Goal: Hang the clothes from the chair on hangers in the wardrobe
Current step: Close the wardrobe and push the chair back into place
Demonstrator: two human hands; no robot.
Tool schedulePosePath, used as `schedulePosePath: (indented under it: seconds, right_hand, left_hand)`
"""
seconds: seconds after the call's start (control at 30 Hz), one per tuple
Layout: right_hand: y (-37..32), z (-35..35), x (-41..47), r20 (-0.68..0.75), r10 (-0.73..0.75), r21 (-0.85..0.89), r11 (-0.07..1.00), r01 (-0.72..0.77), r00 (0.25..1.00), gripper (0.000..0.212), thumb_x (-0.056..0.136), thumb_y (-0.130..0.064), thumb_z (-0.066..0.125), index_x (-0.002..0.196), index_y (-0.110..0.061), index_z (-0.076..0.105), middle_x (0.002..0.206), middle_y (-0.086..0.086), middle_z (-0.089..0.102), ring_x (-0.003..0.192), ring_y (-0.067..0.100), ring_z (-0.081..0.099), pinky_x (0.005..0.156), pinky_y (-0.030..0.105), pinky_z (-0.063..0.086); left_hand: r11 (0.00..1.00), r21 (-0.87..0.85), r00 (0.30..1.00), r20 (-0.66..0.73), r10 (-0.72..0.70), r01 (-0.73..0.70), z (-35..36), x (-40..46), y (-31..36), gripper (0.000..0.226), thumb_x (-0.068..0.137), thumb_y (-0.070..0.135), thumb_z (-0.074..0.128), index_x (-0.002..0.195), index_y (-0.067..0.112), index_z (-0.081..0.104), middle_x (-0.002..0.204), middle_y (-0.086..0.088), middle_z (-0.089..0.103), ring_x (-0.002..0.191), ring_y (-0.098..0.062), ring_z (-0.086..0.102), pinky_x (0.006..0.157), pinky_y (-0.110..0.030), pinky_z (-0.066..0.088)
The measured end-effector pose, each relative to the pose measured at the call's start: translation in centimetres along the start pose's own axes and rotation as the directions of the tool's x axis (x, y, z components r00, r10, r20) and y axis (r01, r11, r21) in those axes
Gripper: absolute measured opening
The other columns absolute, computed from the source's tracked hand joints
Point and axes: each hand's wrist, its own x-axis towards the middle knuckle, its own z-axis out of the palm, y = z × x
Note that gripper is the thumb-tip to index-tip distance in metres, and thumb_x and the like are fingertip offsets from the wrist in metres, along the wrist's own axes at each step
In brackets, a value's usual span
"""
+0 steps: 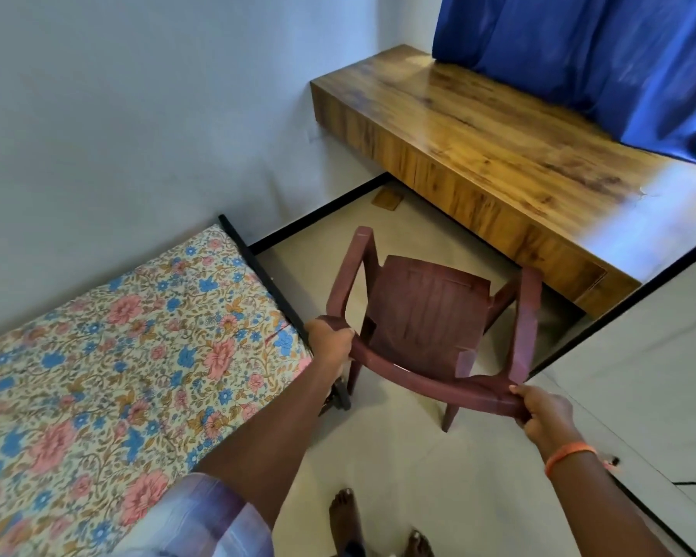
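Observation:
A maroon plastic armchair [426, 315] stands on the tiled floor in front of me, its seat bare, with no clothes on it. My left hand [330, 341] grips the top rail of the backrest at its left corner. My right hand [539, 412] grips the same rail at its right corner; an orange band circles that wrist. No hangers or wardrobe appear in this view.
A bed with a floral sheet [109, 367] lies at the left, close to the chair. A long wooden desk [499, 154] runs along the far wall under a blue curtain [579, 54]. My bare feet [346, 516] stand on the pale floor.

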Motion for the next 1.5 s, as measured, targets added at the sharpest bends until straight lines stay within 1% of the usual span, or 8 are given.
schedulePosePath:
  seconds: [0.1, 0.3, 0.4, 0.57, 0.97, 1.2, 1.37, 1.5]
  right_hand:
    - [-0.2, 2.6, -0.5, -0.025, -0.029, 0.046, 0.998, 0.030, 0.999, 0.035, 0.082, 0.007, 0.070, 0.113, 0.000, 0.055, 0.110, 0.017, 0.061, 0.095, 0.030, 0.064, 0.083, 0.039, 0.055]
    - [0.4, 8.7, -1.5, -0.048, -0.064, 0.137, 0.988, 0.070, 0.997, 0.032, 0.081, 0.008, 0.066, 0.105, -0.007, 0.053, 0.105, 0.016, 0.062, 0.095, 0.031, 0.068, 0.069, 0.038, 0.058]
    - [1.4, 12.9, -1.9, -0.059, -0.075, 0.172, 0.981, 0.084, 0.995, 0.026, 0.078, 0.005, 0.069, 0.089, -0.012, 0.053, 0.102, 0.016, 0.065, 0.091, 0.032, 0.069, 0.074, 0.045, 0.061]
    - [4.4, 22.5, 2.0, -0.127, -0.099, 0.205, 0.971, 0.124, 0.987, 0.036, 0.048, -0.017, 0.069, 0.080, -0.021, 0.055, 0.095, 0.015, 0.069, 0.088, 0.036, 0.070, 0.077, 0.053, 0.060]
    - [-0.1, 42.6, -8.7, -0.129, -0.041, 0.234, 0.970, 0.071, 0.991, 0.026, 0.071, -0.005, 0.075, 0.074, -0.018, 0.053, 0.087, 0.013, 0.066, 0.077, 0.032, 0.068, 0.069, 0.055, 0.061]
    - [-4.6, 44.9, -7.9, -0.146, 0.007, 0.219, 0.975, 0.026, 0.989, 0.030, 0.074, 0.001, 0.077, 0.077, -0.013, 0.051, 0.102, 0.017, 0.066, 0.090, 0.032, 0.068, 0.077, 0.048, 0.061]
    - [-8.1, 42.5, -7.2, -0.126, 0.015, 0.297, 0.955, 0.023, 0.992, 0.026, 0.086, 0.008, 0.063, 0.109, 0.000, 0.053, 0.098, 0.016, 0.058, 0.081, 0.024, 0.062, 0.055, 0.031, 0.049]
    - [-9.0, 42.6, -6.5, -0.137, 0.050, 0.271, 0.962, -0.011, 0.989, 0.018, 0.089, 0.005, 0.064, 0.093, -0.005, 0.050, 0.109, 0.018, 0.061, 0.094, 0.028, 0.064, 0.064, 0.032, 0.054]
  left_hand:
    - [0.993, -0.118, 1.000, 0.014, 0.021, -0.019, -1.0, 1.9, 1.0, 0.047, 0.081, -0.005, 0.072, 0.119, -0.005, 0.046, 0.108, -0.019, 0.061, 0.083, -0.027, 0.066, 0.042, -0.026, 0.055]
    - [0.983, -0.182, 1.000, -0.020, -0.020, 0.016, -2.5, 8.2, 3.5, 0.037, 0.080, -0.001, 0.074, 0.113, -0.007, 0.059, 0.107, -0.024, 0.067, 0.087, -0.034, 0.070, 0.069, -0.044, 0.061]
    - [0.983, -0.182, 1.000, -0.022, 0.017, -0.021, -3.7, 12.2, 5.5, 0.024, 0.081, -0.001, 0.072, 0.100, -0.007, 0.059, 0.100, -0.023, 0.067, 0.081, -0.032, 0.066, 0.069, -0.038, 0.058]
    - [0.991, -0.126, 0.998, 0.030, 0.056, -0.051, -6.6, 22.9, 9.1, 0.044, 0.068, 0.010, 0.080, 0.102, -0.011, 0.062, 0.098, -0.029, 0.068, 0.089, -0.041, 0.069, 0.079, -0.059, 0.057]
    - [0.986, -0.161, 0.992, 0.122, -0.015, 0.035, -12.7, 38.9, 19.5, 0.028, 0.084, 0.008, 0.075, 0.104, -0.008, 0.064, 0.109, -0.024, 0.068, 0.087, -0.034, 0.069, 0.084, -0.049, 0.057]
    - [0.980, -0.192, 0.984, 0.178, -0.014, 0.049, -11.5, 39.6, 23.1, 0.029, 0.091, -0.002, 0.064, 0.119, -0.006, 0.059, 0.107, -0.016, 0.063, 0.089, -0.030, 0.065, 0.091, -0.048, 0.055]
    - [0.989, -0.129, 0.970, 0.238, -0.043, 0.075, -8.9, 39.2, 23.6, 0.025, 0.090, 0.001, 0.067, 0.113, -0.004, 0.061, 0.102, -0.021, 0.070, 0.078, -0.027, 0.072, 0.081, -0.044, 0.061]
    - [0.987, -0.140, 0.971, 0.236, -0.043, 0.078, -7.7, 39.0, 24.2, 0.026, 0.090, 0.000, 0.066, 0.116, -0.005, 0.061, 0.101, -0.024, 0.070, 0.080, -0.030, 0.072, 0.081, -0.044, 0.061]
